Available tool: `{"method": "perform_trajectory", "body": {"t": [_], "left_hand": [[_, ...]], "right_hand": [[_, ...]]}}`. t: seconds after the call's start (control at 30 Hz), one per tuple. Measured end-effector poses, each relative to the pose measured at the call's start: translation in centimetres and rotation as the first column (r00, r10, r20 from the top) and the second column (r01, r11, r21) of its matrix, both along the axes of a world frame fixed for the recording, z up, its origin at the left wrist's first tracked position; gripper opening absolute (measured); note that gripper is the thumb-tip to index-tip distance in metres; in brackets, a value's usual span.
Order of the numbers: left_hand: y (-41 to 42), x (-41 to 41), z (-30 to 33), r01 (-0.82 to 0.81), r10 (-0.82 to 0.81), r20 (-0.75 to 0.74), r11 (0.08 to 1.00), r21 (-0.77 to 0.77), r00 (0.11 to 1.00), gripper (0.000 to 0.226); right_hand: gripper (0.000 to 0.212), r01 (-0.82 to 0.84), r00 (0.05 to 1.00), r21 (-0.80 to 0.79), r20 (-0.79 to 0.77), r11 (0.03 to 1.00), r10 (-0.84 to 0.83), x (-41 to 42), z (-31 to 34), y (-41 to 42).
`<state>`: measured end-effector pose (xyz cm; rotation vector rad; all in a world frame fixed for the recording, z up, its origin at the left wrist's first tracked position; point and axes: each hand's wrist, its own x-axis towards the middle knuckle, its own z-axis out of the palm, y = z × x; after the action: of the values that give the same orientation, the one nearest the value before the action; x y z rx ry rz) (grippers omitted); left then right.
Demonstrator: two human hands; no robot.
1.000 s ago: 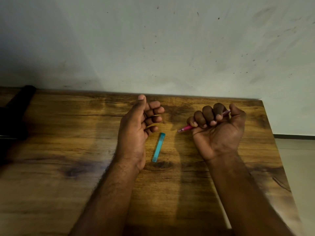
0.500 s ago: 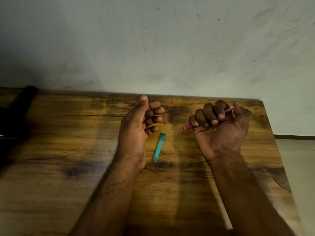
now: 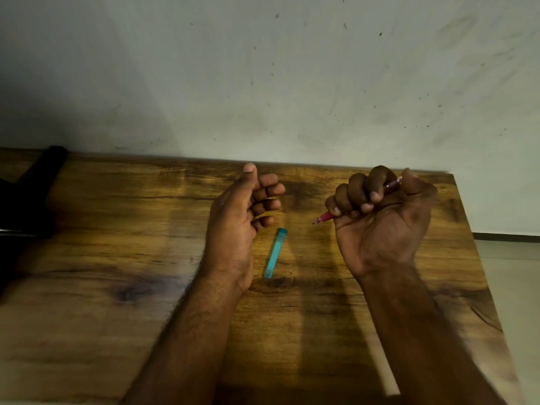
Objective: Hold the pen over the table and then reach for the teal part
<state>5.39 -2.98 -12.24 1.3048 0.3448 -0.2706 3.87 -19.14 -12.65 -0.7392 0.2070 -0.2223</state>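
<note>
Fingers of the right hand [image 3: 380,223] are curled in a fist round a pink pen [image 3: 323,217], whose writing tip is left projecting toward nine o'clock below the little finger while the other end shows beside the thumb at the top of the fist. The left hand [image 3: 233,229] is held on its edge on the wooden table [image 3: 102,258], thumb pointing to twelve o'clock and fingers loosely bent, with nothing gripped. A teal cap [image 3: 276,252] is seen lying flat on the table between the two hands, just beside the left hand at its three o'clock and apart from the pen tip, which is held off toward the cap's one o'clock. At nine o'clock on the table a dark object [image 3: 26,197] is cut off by the edge of view, and a marked pale wall [image 3: 263,83] rises behind. Judged from this layout, the pen is uncapped and in hand while the cap is untouched; a next move with the cap would call for a pinch by the free left hand.
</note>
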Motion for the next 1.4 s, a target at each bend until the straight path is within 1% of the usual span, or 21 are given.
{"method": "perform_trajectory", "body": {"t": [0.1, 0.2, 0.3, 0.43, 0.57, 0.73, 0.87, 1.03, 1.17, 1.33, 1.4], "left_hand": [[0.0, 0.0, 0.0, 0.001, -0.001, 0.001, 1.000, 0.008, 1.000, 0.044], [-0.1, 0.0, 0.0, 0.000, 0.000, 0.001, 1.000, 0.010, 1.000, 0.044], [0.0, 0.0, 0.0, 0.000, 0.000, 0.002, 1.000, 0.014, 1.000, 0.044], [0.0, 0.0, 0.0, 0.002, -0.002, 0.002, 1.000, 0.009, 1.000, 0.044], [0.0, 0.0, -0.1, 0.011, -0.011, 0.011, 1.000, 0.017, 1.000, 0.045], [0.2, 0.0, -0.1, 0.010, -0.011, 0.016, 1.000, 0.017, 1.000, 0.045], [0.1, 0.1, -0.1, 0.010, -0.010, 0.013, 1.000, 0.005, 1.000, 0.044], [0.1, 0.0, -0.2, 0.009, -0.009, 0.018, 1.000, 0.008, 1.000, 0.045], [0.1, 0.0, -0.3, 0.010, -0.011, 0.015, 1.000, 0.011, 1.000, 0.045], [0.0, 0.0, -0.2, 0.010, -0.010, 0.010, 1.000, 0.014, 1.000, 0.044], [0.0, 0.0, -0.1, 0.007, -0.007, 0.003, 1.000, 0.010, 1.000, 0.044]], "right_hand": [[0.048, -0.010, 1.000, -0.059, 0.011, 0.998, 0.011, 0.0, 0.2, 0.4], [0.043, -0.017, 1.000, -0.075, 0.008, 0.997, 0.018, 0.0, 0.3, 0.4], [0.049, -0.009, 1.000, -0.057, 0.000, 0.998, 0.009, -0.1, 0.2, 0.4], [0.043, -0.007, 1.000, -0.013, -0.017, 1.000, 0.007, -0.1, 0.1, 0.2], [0.047, -0.007, 1.000, 0.000, -0.017, 1.000, 0.007, -0.1, -0.1, 0.2], [0.048, 0.001, 1.000, -0.008, -0.005, 1.000, -0.001, 0.0, -0.3, 0.2], [0.046, 0.025, 0.999, 0.055, -0.029, 0.998, -0.023, 0.1, -0.6, -0.1], [0.042, 0.054, 0.996, 0.203, -0.079, 0.978, -0.039, 0.0, -1.3, -0.6], [0.036, 0.054, 0.996, 0.280, -0.086, 0.959, -0.031, 0.1, -1.7, -0.6], [0.046, 0.053, 0.994, 0.341, -0.108, 0.939, -0.017, 0.1, -2.1, -0.6], [0.045, 0.062, 0.993, 0.339, -0.114, 0.939, -0.024, 0.1, -2.1, -0.6]]}}
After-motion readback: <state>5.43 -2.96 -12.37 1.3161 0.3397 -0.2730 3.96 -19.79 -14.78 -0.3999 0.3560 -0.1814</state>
